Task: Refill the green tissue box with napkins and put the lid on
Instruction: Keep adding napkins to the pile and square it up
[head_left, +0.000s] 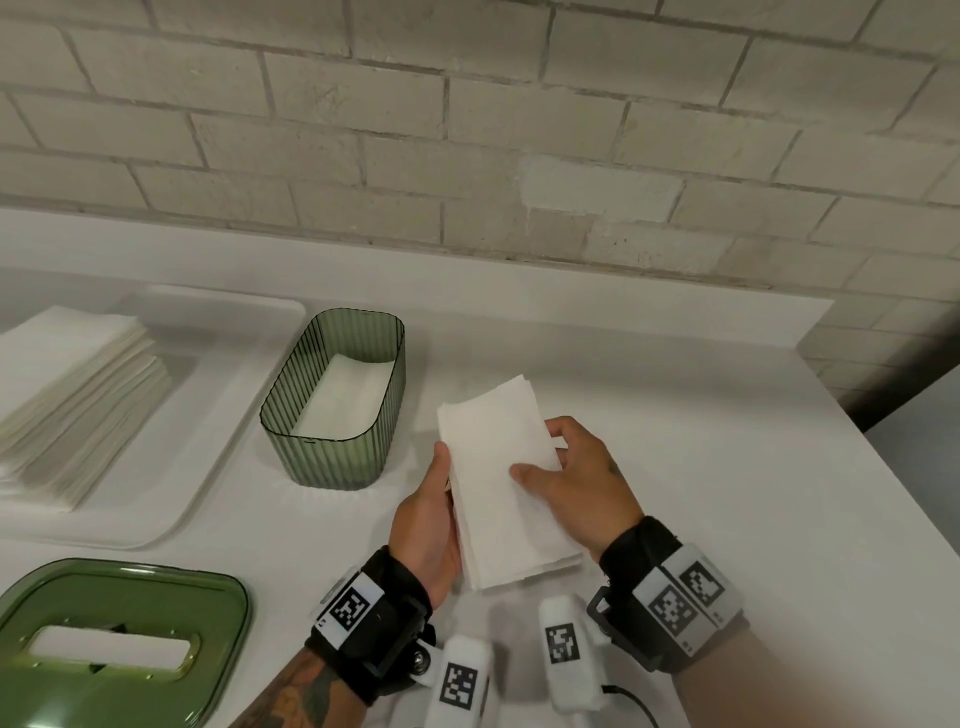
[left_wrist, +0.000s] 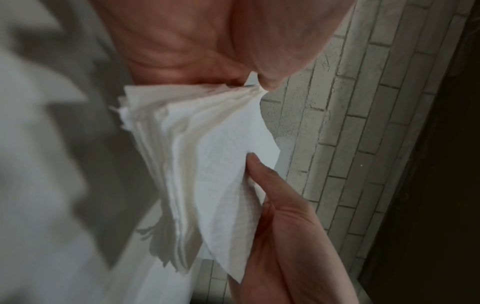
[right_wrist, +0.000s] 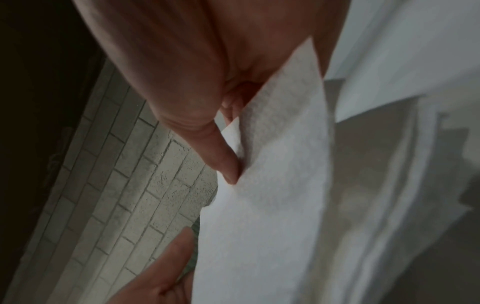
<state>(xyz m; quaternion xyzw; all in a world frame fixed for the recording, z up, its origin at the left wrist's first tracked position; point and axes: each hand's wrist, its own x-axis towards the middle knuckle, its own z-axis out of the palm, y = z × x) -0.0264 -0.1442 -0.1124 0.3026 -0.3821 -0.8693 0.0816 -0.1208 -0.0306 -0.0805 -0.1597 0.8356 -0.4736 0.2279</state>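
Observation:
The green ribbed tissue box (head_left: 332, 400) stands open on the white counter, with a few white napkins lying flat in its bottom. Its green lid (head_left: 119, 639), with a slot in the middle, lies at the near left. Just right of the box, both hands hold a thick bundle of napkins (head_left: 504, 478) above the counter. My left hand (head_left: 434, 514) grips the bundle's left edge. My right hand (head_left: 571, 473) grips its right edge, thumb on top. The left wrist view shows the bundle's fanned edges (left_wrist: 207, 164). In the right wrist view my thumb (right_wrist: 221, 154) presses the top napkin (right_wrist: 272, 195).
A white tray (head_left: 171, 519) at the left holds a tall spare stack of napkins (head_left: 72, 400). A grey brick wall (head_left: 467, 130) runs behind the counter. The counter (head_left: 701, 441) ends at a right edge, with floor beyond.

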